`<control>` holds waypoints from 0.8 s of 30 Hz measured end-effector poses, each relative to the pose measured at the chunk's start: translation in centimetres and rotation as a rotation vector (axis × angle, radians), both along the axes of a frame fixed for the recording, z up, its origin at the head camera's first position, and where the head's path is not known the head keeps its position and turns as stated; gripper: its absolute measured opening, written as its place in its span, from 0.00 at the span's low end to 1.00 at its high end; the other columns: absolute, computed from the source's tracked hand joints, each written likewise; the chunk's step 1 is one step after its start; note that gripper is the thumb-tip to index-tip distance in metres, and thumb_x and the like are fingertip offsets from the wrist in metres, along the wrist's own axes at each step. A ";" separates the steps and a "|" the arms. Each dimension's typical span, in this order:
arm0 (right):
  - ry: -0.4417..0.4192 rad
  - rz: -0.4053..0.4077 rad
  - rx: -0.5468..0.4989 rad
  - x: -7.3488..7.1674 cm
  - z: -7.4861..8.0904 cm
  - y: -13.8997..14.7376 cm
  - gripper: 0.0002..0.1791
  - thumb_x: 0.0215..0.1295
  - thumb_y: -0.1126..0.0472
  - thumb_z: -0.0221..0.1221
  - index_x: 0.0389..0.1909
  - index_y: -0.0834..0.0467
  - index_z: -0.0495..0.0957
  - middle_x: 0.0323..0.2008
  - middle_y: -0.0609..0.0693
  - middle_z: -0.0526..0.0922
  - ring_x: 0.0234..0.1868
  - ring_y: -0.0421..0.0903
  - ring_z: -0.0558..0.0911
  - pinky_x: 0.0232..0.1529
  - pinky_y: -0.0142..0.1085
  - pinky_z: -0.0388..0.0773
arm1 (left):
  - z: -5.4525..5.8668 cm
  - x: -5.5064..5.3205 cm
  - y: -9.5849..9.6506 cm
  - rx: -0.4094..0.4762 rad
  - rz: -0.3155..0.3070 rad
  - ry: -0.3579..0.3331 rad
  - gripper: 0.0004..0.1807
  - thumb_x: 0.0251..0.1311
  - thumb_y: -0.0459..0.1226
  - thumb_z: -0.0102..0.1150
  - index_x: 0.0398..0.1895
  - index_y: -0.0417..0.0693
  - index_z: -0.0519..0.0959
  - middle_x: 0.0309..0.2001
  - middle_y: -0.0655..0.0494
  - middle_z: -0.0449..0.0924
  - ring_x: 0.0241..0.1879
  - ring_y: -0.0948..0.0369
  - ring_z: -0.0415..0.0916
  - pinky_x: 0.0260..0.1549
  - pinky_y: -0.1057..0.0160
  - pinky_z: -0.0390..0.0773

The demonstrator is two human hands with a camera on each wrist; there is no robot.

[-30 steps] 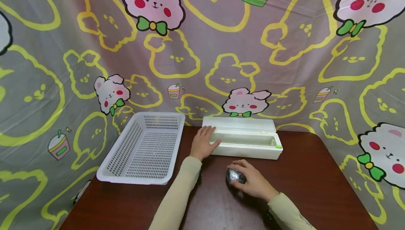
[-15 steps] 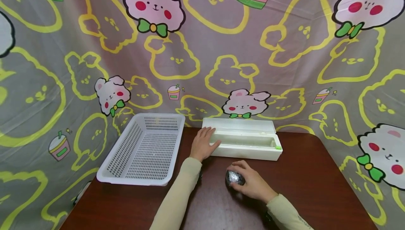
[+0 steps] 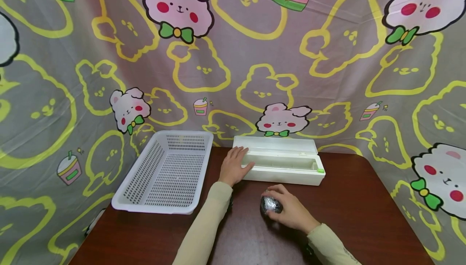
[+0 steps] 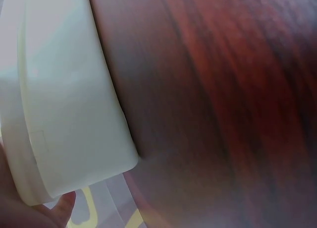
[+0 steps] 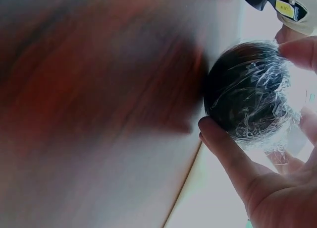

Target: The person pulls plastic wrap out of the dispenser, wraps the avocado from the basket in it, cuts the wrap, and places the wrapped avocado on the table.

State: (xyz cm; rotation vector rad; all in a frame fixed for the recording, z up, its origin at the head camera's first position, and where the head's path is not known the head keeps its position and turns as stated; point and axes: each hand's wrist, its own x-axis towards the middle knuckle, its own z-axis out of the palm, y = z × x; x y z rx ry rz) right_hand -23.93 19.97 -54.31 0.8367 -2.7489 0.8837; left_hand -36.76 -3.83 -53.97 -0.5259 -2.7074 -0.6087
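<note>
A dark round object wrapped in crinkled clear plastic film (image 5: 250, 96) is in my right hand (image 3: 293, 210). My fingers and thumb curve round its sides, just in front of a long white box. The box (image 3: 284, 176) has its lid (image 3: 274, 143) raised at the back and a small green piece (image 3: 320, 170) at its right end; its long trough shows. My left hand (image 3: 233, 166) rests on the box's left end, with the thumb spread over the front rim. In the left wrist view, the box's white wall (image 4: 74, 99) fills the left side, and part of that hand shows below it.
A white perforated plastic basket (image 3: 198, 184) stands on the left of the dark brown wooden table (image 3: 364, 200). Behind and along both sides hangs a grey cloth (image 3: 225, 50) with cartoon prints.
</note>
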 end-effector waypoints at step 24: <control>0.199 -0.176 -0.072 -2.2 6.7 7.4 0.30 0.56 0.60 0.76 0.61 0.48 0.81 0.65 0.52 0.74 0.56 0.53 0.79 0.45 0.45 0.84 | 0.6 0.2 0.1 -0.015 0.009 -0.045 0.36 0.73 0.60 0.52 0.78 0.55 0.66 0.77 0.50 0.65 0.78 0.49 0.57 0.76 0.48 0.61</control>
